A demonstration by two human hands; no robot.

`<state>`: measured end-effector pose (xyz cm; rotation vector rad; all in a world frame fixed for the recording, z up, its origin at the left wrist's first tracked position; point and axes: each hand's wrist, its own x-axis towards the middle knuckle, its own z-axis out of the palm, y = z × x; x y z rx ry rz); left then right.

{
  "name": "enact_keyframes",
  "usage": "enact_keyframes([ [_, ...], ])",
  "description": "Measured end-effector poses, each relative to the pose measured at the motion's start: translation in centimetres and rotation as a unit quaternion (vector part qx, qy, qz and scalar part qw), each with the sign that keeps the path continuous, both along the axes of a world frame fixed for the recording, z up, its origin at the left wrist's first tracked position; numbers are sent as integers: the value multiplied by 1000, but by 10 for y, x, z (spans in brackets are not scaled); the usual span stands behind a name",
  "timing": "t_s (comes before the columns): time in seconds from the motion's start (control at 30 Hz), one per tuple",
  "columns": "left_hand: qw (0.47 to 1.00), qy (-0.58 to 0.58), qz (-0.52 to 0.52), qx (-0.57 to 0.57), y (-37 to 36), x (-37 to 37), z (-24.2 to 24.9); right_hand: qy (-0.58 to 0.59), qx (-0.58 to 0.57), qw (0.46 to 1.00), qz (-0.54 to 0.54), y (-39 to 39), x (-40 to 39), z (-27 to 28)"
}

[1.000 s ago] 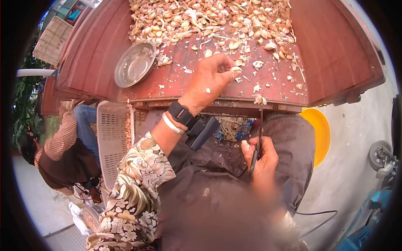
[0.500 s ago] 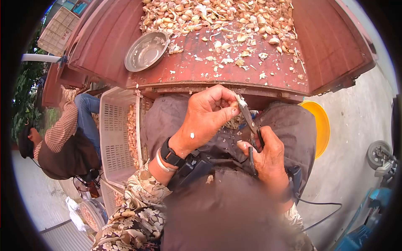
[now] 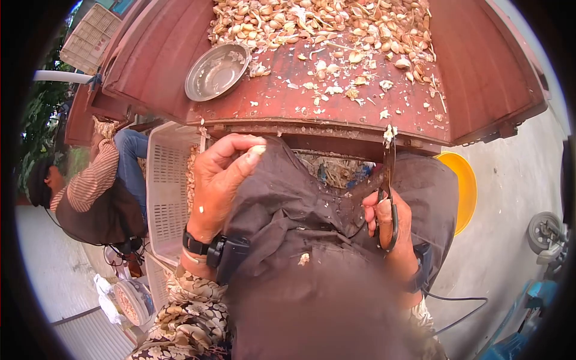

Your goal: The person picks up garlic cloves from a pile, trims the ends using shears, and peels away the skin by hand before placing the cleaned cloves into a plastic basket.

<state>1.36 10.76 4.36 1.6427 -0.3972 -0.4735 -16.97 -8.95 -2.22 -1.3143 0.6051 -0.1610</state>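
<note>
Between the thumb and forefinger of my left hand [image 3: 219, 180] is a small pale garlic clove [image 3: 258, 149], pinched above my left thigh and close to the crate. My right hand [image 3: 393, 225] grips black-handled scissors [image 3: 389, 165] by their loops, the blades pointing away from me toward the red tray's edge. A whitish scrap of garlic skin [image 3: 390, 134] clings to the scissor tips. Beyond both hands, a heap of garlic cloves [image 3: 336, 24] lies on the red tray [image 3: 270, 99]. Loose skins are scattered on its near part.
A metal bowl [image 3: 217, 72] rests at the tray's left. Beside my left leg stands a white plastic crate [image 3: 171, 198] with cloves in it. A yellow basin [image 3: 465, 192] is on my right. Another person [image 3: 99, 186] sits at far left. Dry scraps [image 3: 336, 171] lie below the tray.
My hands have moved apart: the left one went left with the clove, the right one swung right with the scissors. The blades have come away from the clove.
</note>
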Motion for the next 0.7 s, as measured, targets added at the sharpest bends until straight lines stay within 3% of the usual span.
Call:
enact_keyframes([
  [0.03, 971, -166, -11, 174, 32, 16, 4, -7, -73, 997, 20, -2, -1, -9],
  [0.07, 860, -343, 14, 377, 59, 22, 2, 25, -102, 994, 32, 2, 2, -9],
  [0.1, 676, -487, 40, 551, 69, 23, 5, 51, -194, 978, 64, 4, 9, 1],
  [0.13, 696, -510, 30, 504, 68, 21, 5, 79, -280, 952, 98, 8, 14, 11],
  [0.2, 732, -549, 8, 402, 31, 3, 16, 68, -294, 942, 144, 15, 19, 6],
  [0.33, 752, -545, -261, 265, -27, -15, -15, 27, -275, 940, 200, 10, 18, 12],
  [0.4, 746, -583, -139, 291, -53, 16, -27, 36, -223, 953, 202, 4, 11, 10],
  [0.43, 712, -618, -65, 328, -70, 29, -22, 35, -200, 963, 178, 4, 8, 8],
  [0.5, 784, -565, -15, 255, -95, 65, -41, 35, -153, 979, 130, 4, 5, 3],
  [0.6, 871, -426, -28, 241, -133, 94, -61, 37, -145, 987, 61, -1, 11, 1],
  [0.7, 823, -467, -25, 322, -160, 112, -81, 60, -120, 990, 36, -3, 16, 6],
])
